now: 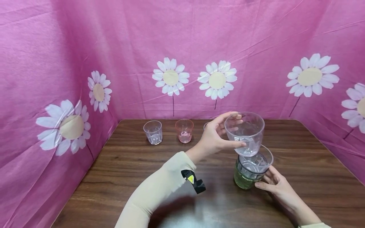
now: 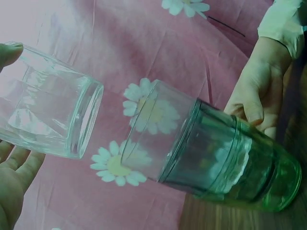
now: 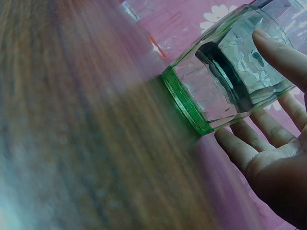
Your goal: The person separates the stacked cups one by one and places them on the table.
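Observation:
My left hand [image 1: 214, 137] grips a clear plastic cup [image 1: 248, 139] between thumb and fingers, holding it upright above a stack of nested cups. In the left wrist view a gap shows between the base of this clear cup [image 2: 53, 103] and the stack's top rim. The stack has a green cup [image 1: 244, 181] outermost, a dark grey-rimmed cup [image 2: 189, 143] inside it, and another clear cup [image 2: 148, 129] standing out on top. My right hand [image 1: 280, 188] holds the green cup's right side, thumb in front and fingers behind it.
Toward the back of the wooden table [image 1: 119, 177] stand a clear cup [image 1: 153, 134] and a pink cup [image 1: 184, 132]. Another cup's rim [image 1: 205, 125] peeks out behind my left hand. A pink cloth [image 1: 128, 47] with daisies surrounds the table's back and sides.

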A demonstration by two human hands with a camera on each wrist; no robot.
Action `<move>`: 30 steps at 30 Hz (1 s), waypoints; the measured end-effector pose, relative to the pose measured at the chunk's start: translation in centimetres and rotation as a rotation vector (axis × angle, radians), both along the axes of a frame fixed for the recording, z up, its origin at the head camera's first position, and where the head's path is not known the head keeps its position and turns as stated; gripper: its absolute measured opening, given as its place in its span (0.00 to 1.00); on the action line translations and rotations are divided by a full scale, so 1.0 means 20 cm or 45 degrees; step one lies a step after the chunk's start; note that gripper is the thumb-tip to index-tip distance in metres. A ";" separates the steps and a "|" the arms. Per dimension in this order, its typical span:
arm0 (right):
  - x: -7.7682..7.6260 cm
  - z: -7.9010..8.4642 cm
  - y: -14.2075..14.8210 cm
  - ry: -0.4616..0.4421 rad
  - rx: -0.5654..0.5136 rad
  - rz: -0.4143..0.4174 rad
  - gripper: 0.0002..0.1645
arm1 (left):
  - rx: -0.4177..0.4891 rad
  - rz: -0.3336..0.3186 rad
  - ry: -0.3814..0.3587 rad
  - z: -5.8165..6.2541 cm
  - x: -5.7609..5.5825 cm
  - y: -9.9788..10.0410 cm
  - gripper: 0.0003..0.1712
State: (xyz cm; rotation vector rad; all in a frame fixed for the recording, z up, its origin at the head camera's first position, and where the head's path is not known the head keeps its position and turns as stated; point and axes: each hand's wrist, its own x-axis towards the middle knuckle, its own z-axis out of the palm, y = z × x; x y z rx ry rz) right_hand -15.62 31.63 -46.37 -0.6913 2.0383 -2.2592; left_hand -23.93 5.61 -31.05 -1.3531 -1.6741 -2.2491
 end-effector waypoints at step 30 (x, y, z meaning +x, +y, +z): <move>0.00 0.00 0.00 -0.013 -0.031 -0.006 0.47 | -0.160 0.211 -0.035 -0.25 0.02 -0.40 0.48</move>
